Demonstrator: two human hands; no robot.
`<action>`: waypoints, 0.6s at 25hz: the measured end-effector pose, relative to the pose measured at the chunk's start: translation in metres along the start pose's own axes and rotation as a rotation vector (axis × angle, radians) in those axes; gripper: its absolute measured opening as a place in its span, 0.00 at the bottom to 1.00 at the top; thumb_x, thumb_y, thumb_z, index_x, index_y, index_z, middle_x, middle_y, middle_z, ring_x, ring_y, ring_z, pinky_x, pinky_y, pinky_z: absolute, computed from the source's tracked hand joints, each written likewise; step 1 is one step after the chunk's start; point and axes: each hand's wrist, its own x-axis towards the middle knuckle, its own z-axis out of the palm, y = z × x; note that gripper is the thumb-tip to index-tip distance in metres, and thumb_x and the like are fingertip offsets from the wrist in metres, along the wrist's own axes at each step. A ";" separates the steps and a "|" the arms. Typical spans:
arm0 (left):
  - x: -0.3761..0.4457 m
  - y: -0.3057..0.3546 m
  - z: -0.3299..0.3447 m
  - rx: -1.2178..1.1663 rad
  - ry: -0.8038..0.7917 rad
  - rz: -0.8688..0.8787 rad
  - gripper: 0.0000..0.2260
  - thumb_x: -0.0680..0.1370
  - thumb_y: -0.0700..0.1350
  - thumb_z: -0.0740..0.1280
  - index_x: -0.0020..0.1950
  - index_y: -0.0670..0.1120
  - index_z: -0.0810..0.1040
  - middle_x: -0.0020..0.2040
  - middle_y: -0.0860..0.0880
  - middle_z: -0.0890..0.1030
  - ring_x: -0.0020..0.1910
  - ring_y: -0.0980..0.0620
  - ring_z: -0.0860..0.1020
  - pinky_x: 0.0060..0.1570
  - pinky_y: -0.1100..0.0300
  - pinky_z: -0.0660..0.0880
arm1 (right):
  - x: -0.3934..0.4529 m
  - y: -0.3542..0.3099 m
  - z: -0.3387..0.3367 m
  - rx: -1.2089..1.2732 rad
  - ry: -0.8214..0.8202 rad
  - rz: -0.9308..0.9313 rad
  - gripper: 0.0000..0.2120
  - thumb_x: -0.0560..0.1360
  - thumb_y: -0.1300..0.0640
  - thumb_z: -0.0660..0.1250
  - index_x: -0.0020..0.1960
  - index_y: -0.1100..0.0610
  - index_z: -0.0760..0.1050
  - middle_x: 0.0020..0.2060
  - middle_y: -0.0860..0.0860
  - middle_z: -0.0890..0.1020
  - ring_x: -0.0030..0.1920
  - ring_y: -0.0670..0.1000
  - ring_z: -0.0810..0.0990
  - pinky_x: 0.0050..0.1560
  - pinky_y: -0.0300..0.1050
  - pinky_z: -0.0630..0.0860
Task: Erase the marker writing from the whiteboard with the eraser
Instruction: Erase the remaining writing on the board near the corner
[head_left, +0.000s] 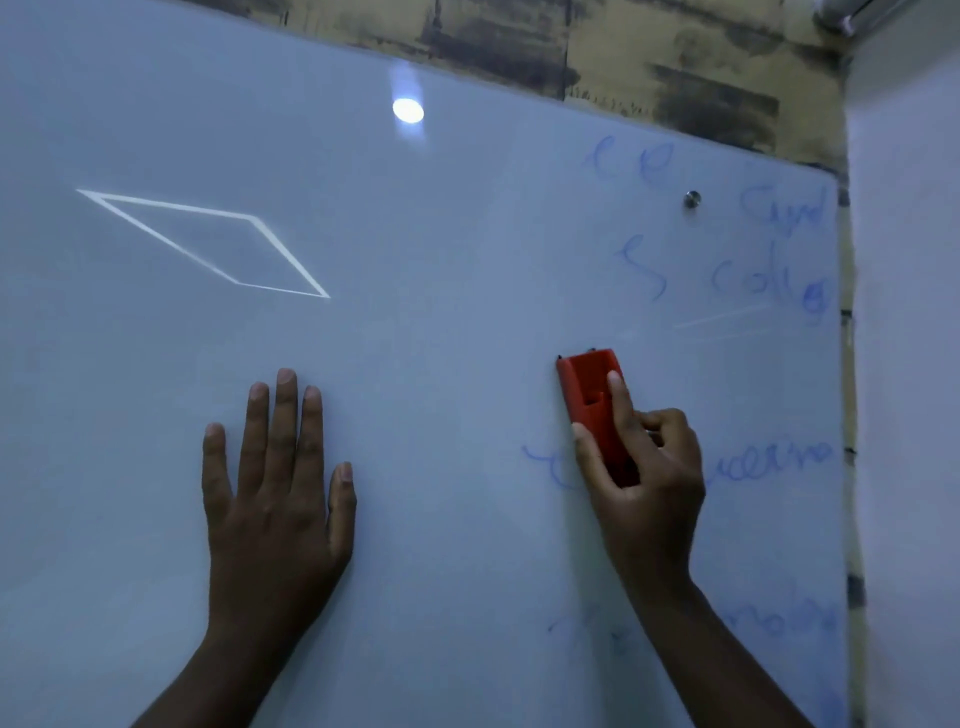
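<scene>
Against the glossy whiteboard (441, 322), its right side carrying faint blue writing (769, 280), our left hand (275, 488) presses flat with straight fingers while our right hand (644, 467) pinches the red eraser (592, 400) by its long sides, seemingly light, rigid and easy to slide.

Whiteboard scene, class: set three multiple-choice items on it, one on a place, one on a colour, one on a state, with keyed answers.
1. Where is the remaining writing on the glossy white whiteboard?
A. the right part
B. the left part
C. the centre

2. What colour is the rectangular plastic eraser?
A. green
B. red
C. black

3. How is the left hand?
A. clenched in a fist
B. holding a marker
C. flat on the board, fingers straight

Answers: 1 A, the faint blue marker writing sits near the right edge; 2 B, its body is red in the right hand; 3 C, the palm lies on the board, holding nothing.
</scene>
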 end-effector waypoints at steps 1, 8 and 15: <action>-0.002 0.002 0.000 0.004 -0.001 -0.005 0.30 0.85 0.49 0.54 0.85 0.38 0.56 0.86 0.40 0.54 0.86 0.41 0.53 0.82 0.33 0.51 | -0.006 -0.008 0.001 0.001 -0.024 0.007 0.30 0.77 0.47 0.73 0.77 0.52 0.72 0.46 0.51 0.75 0.45 0.54 0.73 0.47 0.52 0.76; -0.028 0.011 0.000 0.009 -0.037 -0.024 0.31 0.85 0.50 0.54 0.86 0.37 0.54 0.86 0.39 0.53 0.86 0.40 0.52 0.82 0.33 0.50 | -0.071 -0.053 -0.004 0.077 -0.352 -0.307 0.28 0.75 0.42 0.73 0.71 0.53 0.77 0.52 0.47 0.77 0.47 0.54 0.74 0.43 0.53 0.73; -0.058 0.014 -0.001 0.021 -0.065 -0.013 0.31 0.85 0.50 0.55 0.85 0.37 0.56 0.86 0.38 0.55 0.86 0.39 0.54 0.81 0.32 0.53 | -0.035 0.000 -0.027 -0.052 -0.307 -0.169 0.28 0.74 0.39 0.71 0.68 0.53 0.80 0.49 0.50 0.79 0.47 0.58 0.77 0.43 0.51 0.75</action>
